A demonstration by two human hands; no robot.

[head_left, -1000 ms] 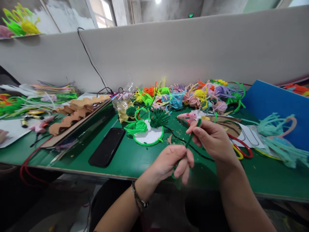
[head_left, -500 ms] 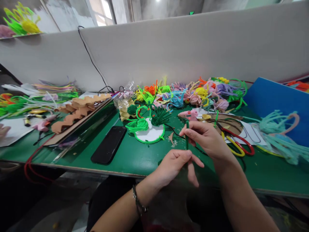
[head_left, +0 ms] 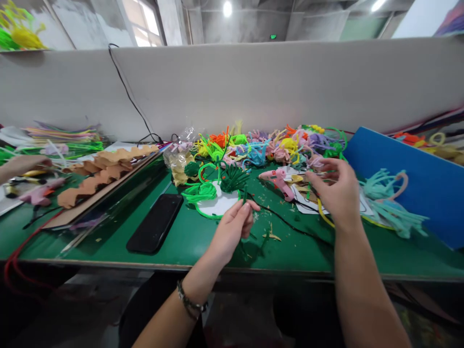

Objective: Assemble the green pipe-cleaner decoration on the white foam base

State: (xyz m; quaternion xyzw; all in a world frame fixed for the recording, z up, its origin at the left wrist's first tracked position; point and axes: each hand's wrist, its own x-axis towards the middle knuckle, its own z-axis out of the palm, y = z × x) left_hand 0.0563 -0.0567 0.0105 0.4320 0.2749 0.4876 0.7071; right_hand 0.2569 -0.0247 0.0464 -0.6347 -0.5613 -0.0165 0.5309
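Observation:
My left hand (head_left: pixel 235 224) is closed on a dark green pipe cleaner (head_left: pixel 245 191), pinched between thumb and fingers and standing upright above the table. Behind it lies a white disc (head_left: pixel 213 207) edged in bright green pipe cleaner, with a bright green looped bundle (head_left: pixel 200 191) and a dark green tuft (head_left: pixel 235 178) on it. My right hand (head_left: pixel 337 188) is over the paper pieces at the right, thumb and fingers curved apart. Just under it shows a yellow scissors handle (head_left: pixel 324 215); the rest of the scissors is hidden. A pink glue gun (head_left: pixel 278 181) lies to its left.
A black phone (head_left: pixel 155 223) lies left of the disc. Colourful pipe-cleaner pieces (head_left: pixel 259 147) are heaped along the back. Wavy brown cardboard strips (head_left: pixel 99 176) and another person's hand (head_left: pixel 29 164) are at left. A blue board (head_left: pixel 409 188) leans at right; a black cord (head_left: pixel 290 223) crosses the table.
My right hand has let go of the green pipe cleaner and moved right, over the scissors. My left hand now pinches the pipe cleaner alone. The view has shifted slightly.

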